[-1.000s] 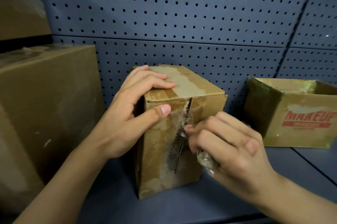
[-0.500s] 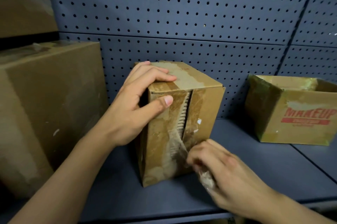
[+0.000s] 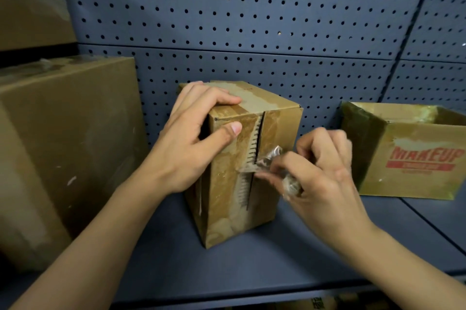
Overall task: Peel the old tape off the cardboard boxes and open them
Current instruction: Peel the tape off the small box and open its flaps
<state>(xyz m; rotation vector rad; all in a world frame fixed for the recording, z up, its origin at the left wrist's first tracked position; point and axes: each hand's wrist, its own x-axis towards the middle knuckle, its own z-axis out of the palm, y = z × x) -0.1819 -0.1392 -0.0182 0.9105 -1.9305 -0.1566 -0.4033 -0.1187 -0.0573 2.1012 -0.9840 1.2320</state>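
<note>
Head view is showing the right hand [image 3: 320, 178] pinching a strip of clear tape [image 3: 267, 160] between thumb and curled fingertips, with a crumpled wad [image 3: 291, 184] of the same clear film sitting tucked in its palm (the hand is a little blurred, so the finer finger detail is hard to read). The strip is stretching from that pinch leftward to the vertical seam [image 3: 252, 183] on the front of the cardboard box [image 3: 224, 203], where its other end is clinging about halfway up. The seam is gaping slightly, and the corrugated edge of one flap is showing along it. The left hand [image 3: 191, 148] is gripping the box's upper left corner, its fingers lying curled over the top edge and its thumb pressing flat on the front face. The box is standing tall and upright near the middle of the blue-grey shelf [image 3: 252, 266], turned with one lower corner towards the camera, and pale scuffed patches are showing on its top and front. To its left a large box [image 3: 63, 145] is sitting closed, just beside it. Well apart on the right, an open box [image 3: 408, 158] printed with "MAKEUP" in red is resting on the same shelf. Behind everything, a perforated back panel [image 3: 252, 19] is running across the view.
</note>
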